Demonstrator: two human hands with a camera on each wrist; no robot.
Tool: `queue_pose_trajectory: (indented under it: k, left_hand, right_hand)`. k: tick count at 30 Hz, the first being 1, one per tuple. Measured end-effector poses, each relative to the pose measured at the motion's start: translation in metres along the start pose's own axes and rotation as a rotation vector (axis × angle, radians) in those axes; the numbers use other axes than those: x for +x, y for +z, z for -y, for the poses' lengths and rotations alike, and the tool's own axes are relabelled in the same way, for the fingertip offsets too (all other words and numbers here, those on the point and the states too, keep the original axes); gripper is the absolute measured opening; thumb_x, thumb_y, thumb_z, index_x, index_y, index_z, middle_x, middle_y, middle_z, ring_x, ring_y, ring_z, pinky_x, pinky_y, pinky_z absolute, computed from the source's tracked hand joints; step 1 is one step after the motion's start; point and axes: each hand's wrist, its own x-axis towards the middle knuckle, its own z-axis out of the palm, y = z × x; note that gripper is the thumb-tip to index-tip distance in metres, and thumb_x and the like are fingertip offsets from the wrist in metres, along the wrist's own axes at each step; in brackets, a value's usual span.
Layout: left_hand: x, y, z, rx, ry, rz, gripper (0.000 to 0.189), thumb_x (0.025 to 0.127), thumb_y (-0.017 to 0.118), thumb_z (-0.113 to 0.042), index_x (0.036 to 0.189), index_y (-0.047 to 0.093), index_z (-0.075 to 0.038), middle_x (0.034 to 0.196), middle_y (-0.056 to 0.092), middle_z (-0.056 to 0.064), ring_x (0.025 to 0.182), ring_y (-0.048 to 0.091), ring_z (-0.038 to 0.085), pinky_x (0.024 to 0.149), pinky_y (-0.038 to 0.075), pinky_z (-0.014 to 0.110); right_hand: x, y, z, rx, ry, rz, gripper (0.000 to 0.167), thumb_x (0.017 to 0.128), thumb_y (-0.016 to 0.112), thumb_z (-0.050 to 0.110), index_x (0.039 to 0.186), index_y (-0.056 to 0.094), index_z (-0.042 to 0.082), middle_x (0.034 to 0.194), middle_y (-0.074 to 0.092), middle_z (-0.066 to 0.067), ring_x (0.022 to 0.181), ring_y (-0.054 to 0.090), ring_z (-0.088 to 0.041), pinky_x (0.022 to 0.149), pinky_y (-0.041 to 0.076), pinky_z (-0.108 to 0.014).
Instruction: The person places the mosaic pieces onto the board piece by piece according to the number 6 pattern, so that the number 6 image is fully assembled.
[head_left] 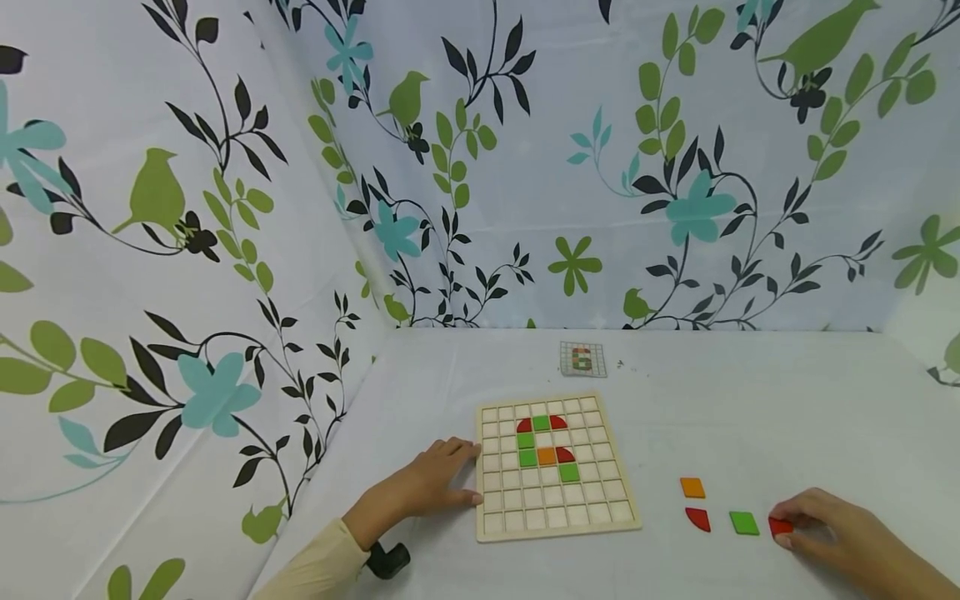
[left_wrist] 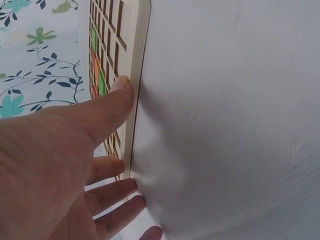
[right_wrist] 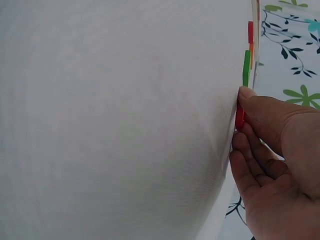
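A square wooden grid board (head_left: 502,523) lies on the table, with red quarter-circle, green square and orange square tiles in several cells of its upper middle. My left hand (head_left: 437,479) rests at the board's left edge. In the left wrist view its thumb (left_wrist: 121,90) touches the rim while the other fingers spread along the side. Right of the board, my right hand (head_left: 840,529) pinches a red quarter-circle tile (head_left: 780,526) between thumb and forefinger, down at the table surface. Close beside that tile lies a green square tile (head_left: 744,523).
Between board and right hand lie an orange square tile (head_left: 693,487) and another red quarter-circle tile (head_left: 697,520). Behind the board is a small gridded card (head_left: 582,359) with a coloured pattern. A patterned curtain (head_left: 510,167) hangs behind the white table (head_left: 750,400).
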Motion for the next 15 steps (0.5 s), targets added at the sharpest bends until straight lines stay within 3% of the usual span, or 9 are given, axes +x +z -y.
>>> queue_pose_trajectory:
  k: [6,15]
  left_hand:
    - [-0.001,0.0,0.001,0.004,-0.001,-0.004,0.081,0.097,0.074,-0.051,0.159,0.045,-0.009,0.157,0.048,0.011,0.143,0.046,0.034,0.115,0.043,0.058]
    - [-0.002,-0.001,0.0,0.008,-0.004,-0.004,0.081,0.097,0.074,-0.051,0.159,0.044,-0.01,0.158,0.048,0.01,0.144,0.045,0.032,0.116,0.042,0.057]
  right_hand:
    - [0.001,0.0,0.001,-0.017,-0.05,-0.043,0.028,0.086,0.088,0.025,0.107,0.076,0.011,0.102,0.07,0.009,0.082,0.054,0.008,0.075,0.055,-0.017]
    - [0.022,-0.017,0.021,0.009,-0.135,-0.005,0.028,0.085,0.088,0.024,0.108,0.076,0.015,0.102,0.069,0.011,0.086,0.06,0.007,0.078,0.057,-0.016]
